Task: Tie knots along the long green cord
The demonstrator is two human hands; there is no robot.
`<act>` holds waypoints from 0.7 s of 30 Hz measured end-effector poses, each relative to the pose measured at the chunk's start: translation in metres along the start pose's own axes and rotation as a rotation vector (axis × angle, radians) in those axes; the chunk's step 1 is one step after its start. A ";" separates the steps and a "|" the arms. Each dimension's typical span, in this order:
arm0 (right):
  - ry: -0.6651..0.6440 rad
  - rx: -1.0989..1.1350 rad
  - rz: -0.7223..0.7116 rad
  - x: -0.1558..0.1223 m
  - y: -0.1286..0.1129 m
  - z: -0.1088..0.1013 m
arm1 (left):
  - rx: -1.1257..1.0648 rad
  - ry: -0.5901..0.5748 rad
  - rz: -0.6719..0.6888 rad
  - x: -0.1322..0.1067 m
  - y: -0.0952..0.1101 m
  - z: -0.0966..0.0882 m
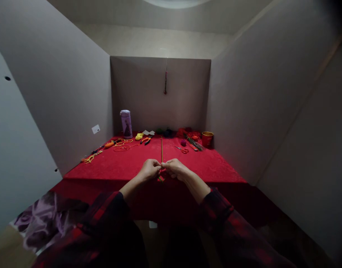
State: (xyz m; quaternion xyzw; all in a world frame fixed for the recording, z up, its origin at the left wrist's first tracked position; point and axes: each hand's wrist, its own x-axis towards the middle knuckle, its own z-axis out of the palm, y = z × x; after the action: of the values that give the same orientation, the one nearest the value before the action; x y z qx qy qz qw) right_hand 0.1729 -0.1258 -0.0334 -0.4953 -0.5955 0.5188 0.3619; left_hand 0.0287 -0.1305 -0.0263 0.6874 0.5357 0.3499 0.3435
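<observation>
While the left hand (151, 169) and right hand (176, 168) both pinch the green cord (161, 149) by the tabletop's (132, 163) front edge, work looks partway: straight length laid out beyond the fingers, ends dangling below and apparently unfinished. Can't tell how much is left. Room: open red cloth either side of the cord; pliers (146, 140) and scissors (183, 150) sit farther back, apart from both hands. Side panels (232, 111) well outboard.

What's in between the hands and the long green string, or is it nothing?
Nothing visible: the left hand and right hand have their fingers at the thin, straight green cord running forward over the red cloth.
</observation>
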 end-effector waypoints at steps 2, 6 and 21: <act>0.013 -0.014 0.007 0.002 0.002 0.001 | 0.090 0.042 0.041 0.000 -0.001 0.000; 0.035 -0.041 0.044 0.003 0.001 0.003 | 0.272 0.113 0.090 -0.004 0.001 -0.003; 0.002 0.042 0.060 -0.005 -0.008 0.006 | 0.696 0.045 0.176 -0.090 0.011 0.033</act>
State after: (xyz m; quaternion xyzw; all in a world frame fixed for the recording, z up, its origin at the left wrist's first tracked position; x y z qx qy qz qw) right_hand 0.1668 -0.1315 -0.0267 -0.5058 -0.5689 0.5412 0.3572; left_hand 0.0457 -0.2232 -0.0445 0.7989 0.5689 0.1900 0.0455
